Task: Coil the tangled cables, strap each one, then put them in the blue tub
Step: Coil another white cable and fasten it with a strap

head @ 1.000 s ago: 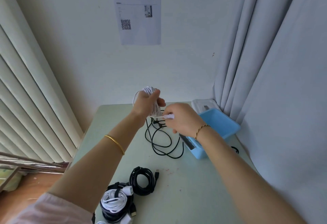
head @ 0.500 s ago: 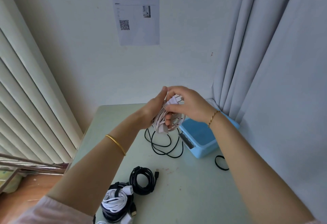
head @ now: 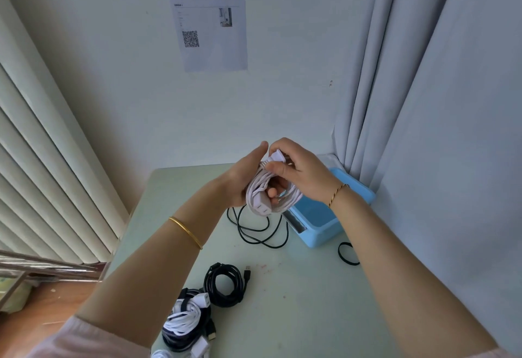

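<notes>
left hand [head: 243,179]: closed round the white coil [head: 264,196], holding it up off the table [head: 296,301]
right hand [head: 296,171]: fingers pinched on the plug end at the top of the coil, thumb across the wraps
white coil: in the air between both hands, right above the tub's near-left corner, no strap on it that I can see
tub [head: 324,234]: blue, back right by the curtain, looks empty from here tbh
band [head: 348,253]: black loop lying on the table just right of the tub, probably the strap for this one
loose cable [head: 258,229]: dark, uncoiled, sprawled under the hands, touching the tub's left side
done pile [head: 192,318]: coiled black and white ones at the near edge
risk: letting go with the right hand to grab the band could let the wraps spring open, since one hand alone is pinching a fat bundle
risk 2: plug end slips and the tail unwinds
</notes>
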